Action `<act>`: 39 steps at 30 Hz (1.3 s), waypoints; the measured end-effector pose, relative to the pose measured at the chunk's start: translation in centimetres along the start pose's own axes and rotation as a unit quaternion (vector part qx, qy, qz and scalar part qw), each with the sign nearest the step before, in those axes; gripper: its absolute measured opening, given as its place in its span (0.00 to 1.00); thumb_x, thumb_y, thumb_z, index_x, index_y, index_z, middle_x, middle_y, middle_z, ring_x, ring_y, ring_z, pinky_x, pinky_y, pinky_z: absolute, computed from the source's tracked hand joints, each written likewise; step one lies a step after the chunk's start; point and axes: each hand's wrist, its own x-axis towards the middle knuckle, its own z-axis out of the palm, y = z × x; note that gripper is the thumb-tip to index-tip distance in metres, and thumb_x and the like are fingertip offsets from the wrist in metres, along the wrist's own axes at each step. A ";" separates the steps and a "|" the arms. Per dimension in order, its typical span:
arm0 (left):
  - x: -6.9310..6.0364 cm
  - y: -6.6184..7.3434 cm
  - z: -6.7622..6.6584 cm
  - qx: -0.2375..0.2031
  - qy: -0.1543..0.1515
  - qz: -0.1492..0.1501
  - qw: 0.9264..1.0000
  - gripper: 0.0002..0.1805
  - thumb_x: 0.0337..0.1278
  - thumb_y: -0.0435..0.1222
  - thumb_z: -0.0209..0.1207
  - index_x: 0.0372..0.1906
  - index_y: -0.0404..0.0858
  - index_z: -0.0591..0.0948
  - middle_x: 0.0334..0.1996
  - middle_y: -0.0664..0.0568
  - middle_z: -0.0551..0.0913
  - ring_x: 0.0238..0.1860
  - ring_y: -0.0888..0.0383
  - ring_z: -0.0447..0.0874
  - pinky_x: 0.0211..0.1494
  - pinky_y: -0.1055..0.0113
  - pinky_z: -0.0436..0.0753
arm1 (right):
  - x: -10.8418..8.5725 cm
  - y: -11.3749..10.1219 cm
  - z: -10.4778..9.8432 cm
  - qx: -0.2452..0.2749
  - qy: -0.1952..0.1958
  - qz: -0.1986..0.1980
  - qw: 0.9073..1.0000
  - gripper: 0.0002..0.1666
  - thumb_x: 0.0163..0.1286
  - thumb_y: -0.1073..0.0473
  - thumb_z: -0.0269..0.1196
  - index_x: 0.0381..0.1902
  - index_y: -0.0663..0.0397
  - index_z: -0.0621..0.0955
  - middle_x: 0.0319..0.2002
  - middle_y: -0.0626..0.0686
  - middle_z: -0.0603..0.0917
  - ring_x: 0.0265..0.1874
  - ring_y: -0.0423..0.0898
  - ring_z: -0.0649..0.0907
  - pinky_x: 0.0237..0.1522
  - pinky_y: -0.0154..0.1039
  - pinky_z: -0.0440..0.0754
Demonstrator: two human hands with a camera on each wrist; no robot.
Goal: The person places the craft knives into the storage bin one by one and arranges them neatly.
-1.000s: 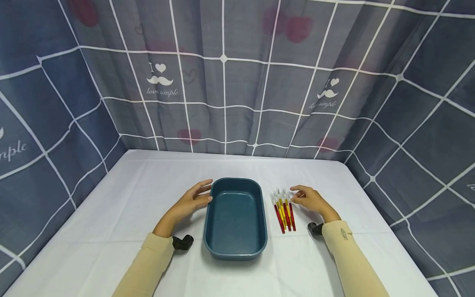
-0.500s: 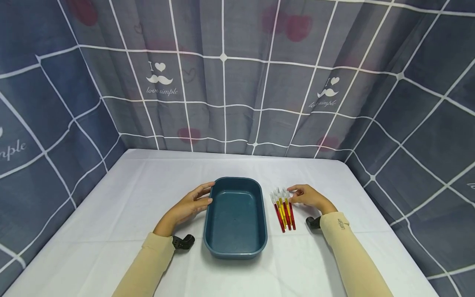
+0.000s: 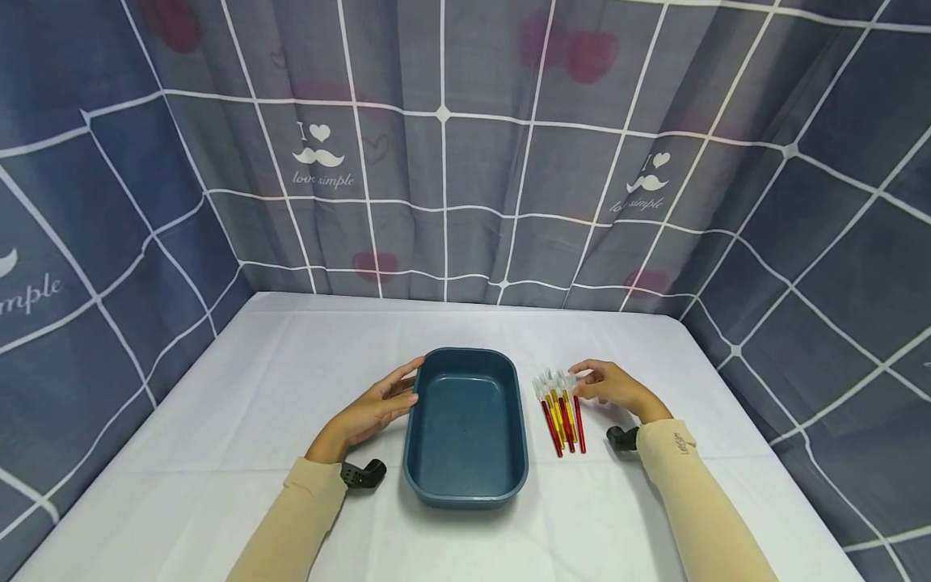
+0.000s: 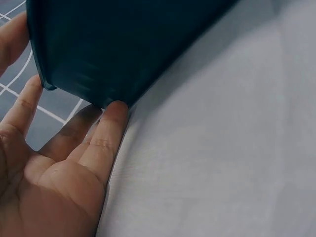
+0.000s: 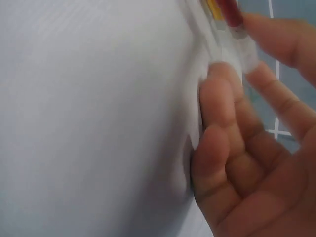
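Note:
A dark teal plastic tray (image 3: 465,499) lies in the middle of the white table. My left hand (image 3: 372,411) touches its left side; in the left wrist view, fairly straight fingers (image 4: 106,138) rest against the outer wall. To the tray's right lies a bunch of slim red and gold pen-like sticks (image 3: 557,420) with clear ends. My right hand (image 3: 612,390) pinches the clear end of the rightmost red stick (image 3: 579,424) between thumb and forefinger. In the right wrist view this red stick (image 5: 229,12) shows at the thumb tip, and the other fingers are bent near the tabletop.
White cloth covers the table (image 3: 291,339). A grey checked curtain (image 3: 407,234) closes off the back and both sides. Black wrist cameras, including the left one (image 3: 364,474), sit below each hand close to the table.
My right hand moved in to the rightmost red stick, took hold of it and shifted it slightly right, away from the bunch. My left hand stays at the tray.

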 end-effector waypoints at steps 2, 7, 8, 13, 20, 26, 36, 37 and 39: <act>0.0 -0.2 0.0 0.006 0.002 0.001 1.000 0.44 0.82 0.32 0.58 0.90 0.43 0.49 0.86 0.32 0.44 0.87 0.35 0.43 0.83 0.46 0.64 | -0.2 -0.1 -0.1 0.023 -0.005 0.002 1.000 0.29 0.73 0.65 0.69 0.68 0.71 0.76 0.40 0.52 0.87 0.34 0.44 0.83 0.32 0.37 0.78; 0.0 -0.4 0.0 0.009 0.005 0.002 1.000 0.43 0.83 0.33 0.58 0.90 0.44 0.49 0.86 0.32 0.44 0.86 0.34 0.45 0.84 0.40 0.59 | -0.2 -0.2 -0.1 0.103 -0.027 0.016 0.994 0.31 0.75 0.69 0.66 0.70 0.72 0.69 0.37 0.51 0.88 0.32 0.43 0.86 0.36 0.36 0.88; 0.0 -0.3 0.0 0.007 0.006 0.001 1.000 0.43 0.82 0.33 0.58 0.90 0.44 0.49 0.87 0.32 0.44 0.86 0.34 0.45 0.84 0.40 0.59 | -0.2 -0.2 0.0 0.120 -0.032 0.016 0.992 0.31 0.75 0.69 0.65 0.71 0.72 0.68 0.37 0.52 0.88 0.31 0.44 0.86 0.37 0.37 0.90; -0.1 -0.4 0.1 0.010 0.008 -0.002 1.000 0.43 0.83 0.33 0.58 0.90 0.45 0.49 0.86 0.31 0.44 0.86 0.34 0.45 0.84 0.39 0.58 | -0.4 -0.1 0.1 0.173 -0.047 0.013 0.984 0.31 0.78 0.72 0.63 0.72 0.73 0.63 0.35 0.52 0.83 0.30 0.42 0.84 0.38 0.39 0.92; 0.0 -0.4 0.1 0.015 0.011 -0.002 1.000 0.43 0.83 0.33 0.57 0.90 0.45 0.49 0.86 0.31 0.44 0.86 0.34 0.45 0.84 0.39 0.58 | -0.7 -0.7 0.1 0.161 -0.035 0.006 0.986 0.33 0.77 0.72 0.64 0.73 0.73 0.63 0.36 0.52 0.83 0.33 0.44 0.83 0.38 0.40 0.92; -0.1 -0.3 0.1 0.012 0.014 -0.001 1.000 0.43 0.83 0.33 0.58 0.90 0.45 0.49 0.87 0.32 0.44 0.87 0.35 0.43 0.84 0.38 0.57 | -0.7 -0.9 -0.3 0.146 -0.023 -0.006 0.989 0.34 0.77 0.71 0.64 0.74 0.74 0.63 0.36 0.53 0.83 0.33 0.45 0.85 0.38 0.42 0.93; -0.2 -0.2 0.2 0.018 0.015 -0.003 1.000 0.42 0.83 0.33 0.57 0.90 0.46 0.50 0.87 0.32 0.45 0.87 0.35 0.44 0.84 0.39 0.57 | -0.8 -2.4 -0.4 0.109 -0.017 -0.041 0.993 0.33 0.77 0.70 0.65 0.73 0.76 0.65 0.36 0.55 0.84 0.34 0.46 0.86 0.39 0.43 0.93; -0.2 -0.2 0.2 0.019 0.016 -0.003 1.000 0.42 0.83 0.34 0.57 0.90 0.46 0.50 0.87 0.32 0.45 0.87 0.35 0.44 0.84 0.39 0.57 | -0.8 -2.6 -0.4 0.105 -0.016 -0.045 0.993 0.33 0.77 0.70 0.65 0.73 0.76 0.65 0.36 0.55 0.84 0.34 0.46 0.86 0.38 0.43 0.93; -0.3 -0.2 0.2 0.020 0.017 -0.004 1.000 0.42 0.83 0.34 0.58 0.90 0.46 0.50 0.86 0.32 0.45 0.86 0.35 0.45 0.84 0.39 0.58 | -0.8 -3.0 -0.3 0.099 -0.014 -0.050 0.994 0.33 0.76 0.70 0.65 0.73 0.76 0.66 0.36 0.56 0.83 0.34 0.47 0.86 0.38 0.43 0.93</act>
